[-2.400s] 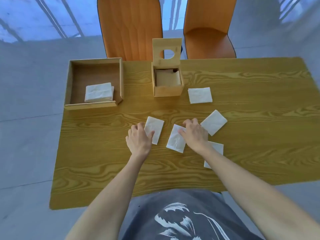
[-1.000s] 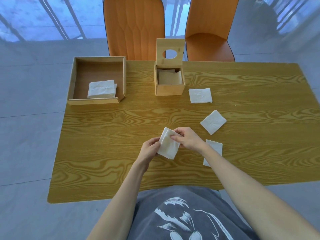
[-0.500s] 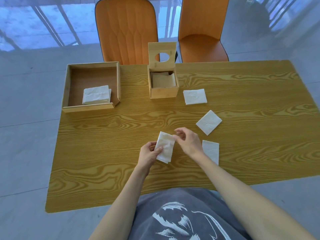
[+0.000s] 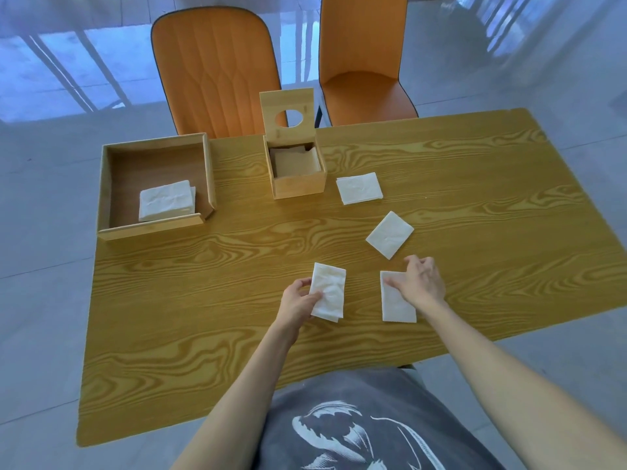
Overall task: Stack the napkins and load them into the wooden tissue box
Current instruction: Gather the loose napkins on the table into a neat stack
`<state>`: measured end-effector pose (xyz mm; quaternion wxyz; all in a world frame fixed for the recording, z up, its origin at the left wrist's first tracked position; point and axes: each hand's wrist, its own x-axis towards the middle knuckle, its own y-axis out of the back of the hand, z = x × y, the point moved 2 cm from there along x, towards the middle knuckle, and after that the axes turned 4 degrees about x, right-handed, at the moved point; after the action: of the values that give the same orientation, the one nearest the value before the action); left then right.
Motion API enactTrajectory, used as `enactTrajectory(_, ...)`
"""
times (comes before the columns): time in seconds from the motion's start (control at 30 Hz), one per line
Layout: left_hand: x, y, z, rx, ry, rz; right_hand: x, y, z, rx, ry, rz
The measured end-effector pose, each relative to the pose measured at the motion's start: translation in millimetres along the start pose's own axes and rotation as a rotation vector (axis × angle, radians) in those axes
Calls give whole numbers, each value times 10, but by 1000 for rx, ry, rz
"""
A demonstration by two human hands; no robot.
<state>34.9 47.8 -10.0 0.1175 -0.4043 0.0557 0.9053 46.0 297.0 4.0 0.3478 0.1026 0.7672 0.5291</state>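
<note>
Head view: stacking step in hand. Left hand (image 4: 298,301) has its fingers (image 4: 314,296) closed on a small napkin stack (image 4: 328,291), held just above the desk (image 4: 203,300), on the near side of the wooden tissue box (image 4: 298,171). Right hand (image 4: 419,283) lies on a loose napkin (image 4: 397,305) just right of that stack, fingers spread and open, not yet pinching. Two more loose napkins: one (image 4: 359,187) just right of the box, one (image 4: 390,235) between it and the right hand. Box lid up, something pale inside. Next move, likely: pinch the loose napkin and lay it square on the stack. Hard to tell: sheet count in the stack, box fill level; right hand hides the napkin's far corner.
</note>
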Motion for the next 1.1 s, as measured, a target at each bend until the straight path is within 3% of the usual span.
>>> enactTrajectory(0.27,-12,-18,-18,8,-28,-6,-101,-20,-36,-56,36,33)
enactTrajectory(0.4,-14,-8,-42,-4,-30,-6,-159,-17,-68,107,74,0)
enactTrajectory(0.57,0,14,-83,-46,-22,-4,-127,22,-142,455,87,-230)
enactTrajectory(0.7,-3,25,-87,-69,-34,-9,-142,136,-327,527,205,-533)
enactTrajectory(0.8,-2,17,-82,-72,-41,-17,-153,193,-507,543,271,-663)
enactTrajectory(0.97,-9,24,-68,-80,-22,-42,-142,78,-774,571,313,-738)
enactTrajectory(1.1,-6,55,-81,-77,-11,-51,-94,-95,-886,594,330,-688)
